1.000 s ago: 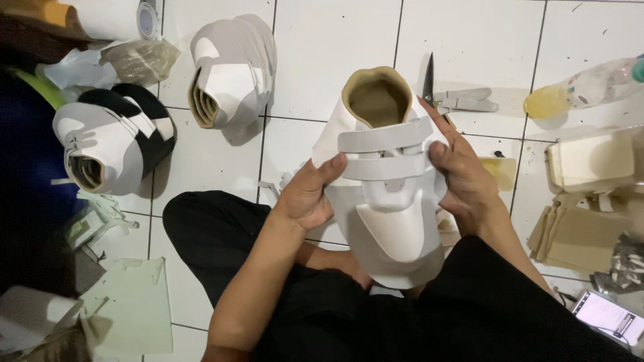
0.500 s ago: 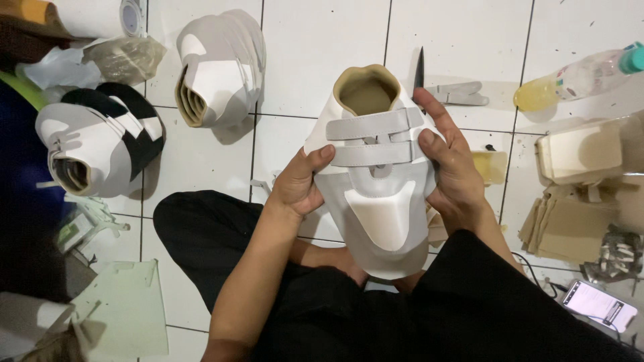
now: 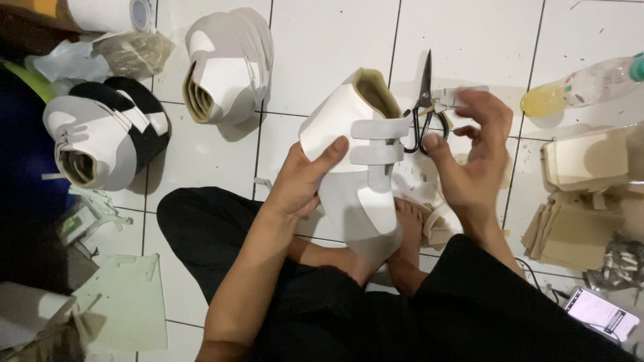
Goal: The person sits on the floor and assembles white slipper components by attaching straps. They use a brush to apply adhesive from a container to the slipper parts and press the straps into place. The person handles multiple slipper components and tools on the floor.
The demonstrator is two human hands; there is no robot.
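Note:
I sit cross-legged on a white tiled floor. My left hand (image 3: 305,181) grips a white shoe upper (image 3: 355,167) with two hook-and-loop straps, thumb laid across its side, and the upper is turned so its tan-lined opening faces away. My right hand (image 3: 473,157) has come off the upper and hovers open beside it, fingers spread, just above black-handled scissors (image 3: 422,110) that lie on the floor.
A stack of white uppers (image 3: 225,67) and a white-and-black stack (image 3: 100,137) lie at the left. A plastic bottle of yellow liquid (image 3: 583,84), cardboard pieces (image 3: 577,228) and a phone (image 3: 600,315) lie at the right. Paper patterns (image 3: 121,305) lie at the lower left.
My right hand let go of the shoe upper and moved right toward the scissors. My left hand turned the upper sideways and lowered it.

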